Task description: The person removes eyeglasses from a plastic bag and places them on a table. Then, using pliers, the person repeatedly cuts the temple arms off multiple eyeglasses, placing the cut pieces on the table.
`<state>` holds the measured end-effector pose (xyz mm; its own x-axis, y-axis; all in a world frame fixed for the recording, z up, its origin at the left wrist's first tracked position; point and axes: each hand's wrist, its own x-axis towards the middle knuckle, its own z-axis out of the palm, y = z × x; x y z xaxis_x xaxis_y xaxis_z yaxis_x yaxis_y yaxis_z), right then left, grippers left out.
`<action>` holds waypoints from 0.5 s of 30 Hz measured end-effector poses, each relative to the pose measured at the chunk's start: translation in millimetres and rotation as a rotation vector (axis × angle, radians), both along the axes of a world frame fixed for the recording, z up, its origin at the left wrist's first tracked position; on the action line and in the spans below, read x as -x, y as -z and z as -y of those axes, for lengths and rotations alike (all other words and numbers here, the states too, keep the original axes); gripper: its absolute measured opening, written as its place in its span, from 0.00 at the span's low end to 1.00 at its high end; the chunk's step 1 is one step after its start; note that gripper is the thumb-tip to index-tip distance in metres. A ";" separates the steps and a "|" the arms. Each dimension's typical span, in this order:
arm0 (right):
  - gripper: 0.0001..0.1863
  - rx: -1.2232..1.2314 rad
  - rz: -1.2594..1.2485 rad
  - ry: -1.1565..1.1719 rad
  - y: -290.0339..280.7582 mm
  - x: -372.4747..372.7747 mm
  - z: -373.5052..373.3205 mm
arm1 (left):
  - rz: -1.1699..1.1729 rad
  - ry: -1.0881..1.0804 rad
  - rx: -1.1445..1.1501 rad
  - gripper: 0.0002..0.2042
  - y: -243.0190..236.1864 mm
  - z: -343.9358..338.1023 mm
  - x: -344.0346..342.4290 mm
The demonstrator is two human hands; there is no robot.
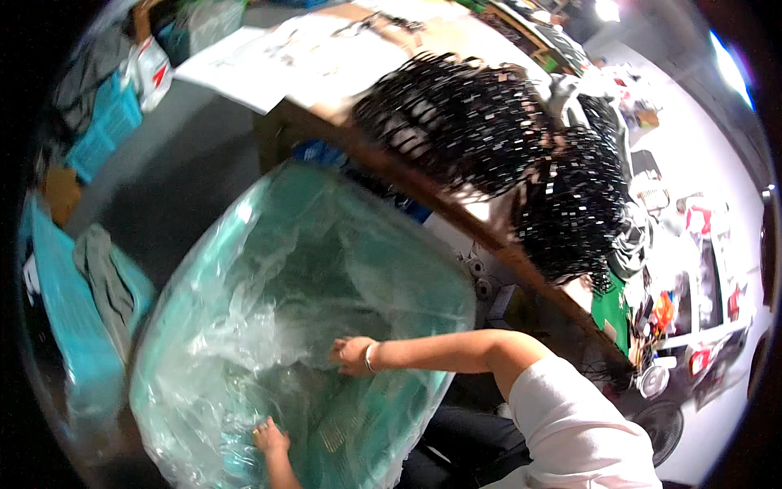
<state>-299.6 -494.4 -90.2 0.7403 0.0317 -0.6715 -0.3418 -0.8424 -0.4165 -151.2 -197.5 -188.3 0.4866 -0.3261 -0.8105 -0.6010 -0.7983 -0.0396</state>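
A large green bin stands in front of me, lined with a clear plastic bag that lies wrinkled over its walls and bottom. Both my arms reach into it. My right hand, with a pale band at the wrist, is over the middle of the liner, its fingers loosely bent and apart. Lower and to the left, my left hand is close to the crumpled plastic with fingers spread. No object shows in either hand. Whether the fingertips touch the plastic is hard to make out.
Beyond the bin runs a wooden-edged table heaped with black glossy strips, with white sheets at its far left. Blue crates and a blue container with a grey cloth stand left. A fan is at lower right.
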 end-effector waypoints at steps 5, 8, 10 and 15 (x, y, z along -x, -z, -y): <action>0.23 -0.058 0.245 0.267 -121.1 82.1 11.7 | 0.100 -0.108 0.585 0.25 -116.2 81.4 51.5; 0.21 -0.214 0.350 0.422 -219.1 144.2 27.1 | -0.192 -0.162 0.806 0.24 -161.2 109.9 101.8; 0.19 -0.335 0.533 0.523 -273.0 180.4 48.6 | -0.440 -0.286 0.936 0.24 -147.7 111.5 142.7; 0.15 -0.084 0.873 0.813 -409.1 262.6 186.9 | -0.616 -0.165 0.764 0.28 -295.6 226.3 267.8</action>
<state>-562.2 -681.3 318.8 0.7687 -0.6377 0.0499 -0.3364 -0.4693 -0.8165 -419.0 -423.8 107.3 0.1376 -0.8318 -0.5377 -0.2233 -0.5549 0.8014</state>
